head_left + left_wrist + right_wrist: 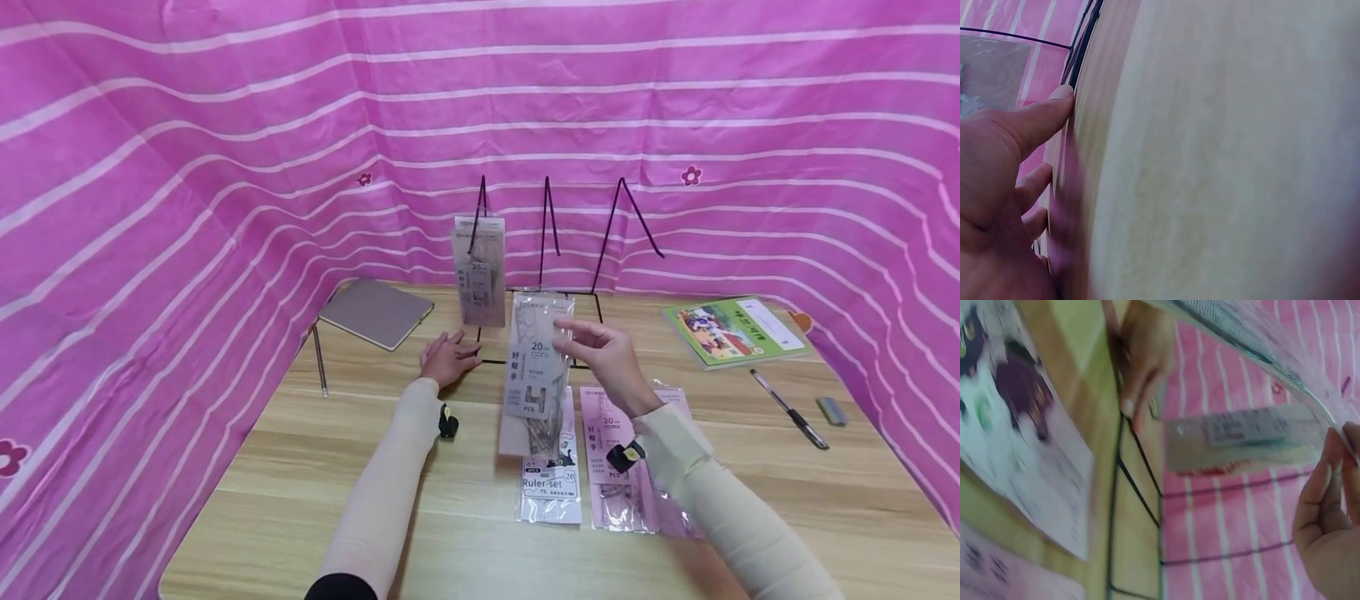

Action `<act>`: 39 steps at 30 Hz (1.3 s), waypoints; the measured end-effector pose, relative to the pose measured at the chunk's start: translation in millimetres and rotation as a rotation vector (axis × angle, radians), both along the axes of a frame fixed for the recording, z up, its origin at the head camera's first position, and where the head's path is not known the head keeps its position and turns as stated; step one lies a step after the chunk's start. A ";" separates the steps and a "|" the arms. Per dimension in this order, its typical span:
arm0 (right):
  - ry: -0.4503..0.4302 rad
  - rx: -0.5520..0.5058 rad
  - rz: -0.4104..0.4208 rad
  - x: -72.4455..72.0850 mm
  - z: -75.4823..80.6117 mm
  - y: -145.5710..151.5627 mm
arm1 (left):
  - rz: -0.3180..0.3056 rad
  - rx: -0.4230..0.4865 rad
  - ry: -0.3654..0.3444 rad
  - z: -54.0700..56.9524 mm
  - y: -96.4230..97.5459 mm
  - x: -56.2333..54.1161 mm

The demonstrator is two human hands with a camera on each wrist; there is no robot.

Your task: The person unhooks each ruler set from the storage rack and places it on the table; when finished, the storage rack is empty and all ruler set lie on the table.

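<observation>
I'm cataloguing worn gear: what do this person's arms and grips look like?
The left sleeve and right sleeve are cream, the left meeting black fabric further up the arm. The left wrist device and right wrist device are small and black with yellow marks. The left grip and right grip are ungloved.

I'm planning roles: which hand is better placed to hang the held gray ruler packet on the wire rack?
Probably the right hand: it pinches the gray ruler packet, while the left hand touches the wire rack's base.
</observation>
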State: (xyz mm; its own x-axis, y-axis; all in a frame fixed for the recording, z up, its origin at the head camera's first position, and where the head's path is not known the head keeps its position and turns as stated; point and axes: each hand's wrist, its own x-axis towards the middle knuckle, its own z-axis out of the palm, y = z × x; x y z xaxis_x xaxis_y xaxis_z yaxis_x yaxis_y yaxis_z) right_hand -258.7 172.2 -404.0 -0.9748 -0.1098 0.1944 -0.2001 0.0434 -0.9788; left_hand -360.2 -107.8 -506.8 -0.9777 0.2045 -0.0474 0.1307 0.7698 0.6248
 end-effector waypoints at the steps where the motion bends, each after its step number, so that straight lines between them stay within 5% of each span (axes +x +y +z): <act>1: -0.046 0.000 0.010 0.4 -3.0 -3.0 | 0.000 0.001 -0.001 -0.3 -0.2 -0.6; 10: -0.339 0.077 0.061 3.2 -37.1 -29.8 | -0.003 0.001 0.005 0.2 -0.3 -0.1; 20: -0.473 0.124 0.063 -1.2 -53.6 -56.5 | -0.003 -0.054 0.007 -0.8 1.3 -2.1; 27: -0.456 0.206 0.061 -5.9 -61.0 -67.5 | -0.011 -0.047 0.001 1.4 1.5 -0.2; 39: -0.297 0.546 0.072 -4.9 -69.4 -73.6 | -0.004 -0.049 0.007 4.2 2.1 1.7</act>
State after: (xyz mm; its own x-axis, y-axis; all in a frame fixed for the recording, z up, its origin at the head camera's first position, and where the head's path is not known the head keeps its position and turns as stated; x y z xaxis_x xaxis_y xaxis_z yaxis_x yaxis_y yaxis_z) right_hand -263.6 98.5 -473.4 -0.9650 -0.1842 -0.1869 0.0565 0.5497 -0.8335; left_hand -358.5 -105.6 -502.6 -0.9773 0.2057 -0.0509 0.1377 0.7989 0.5855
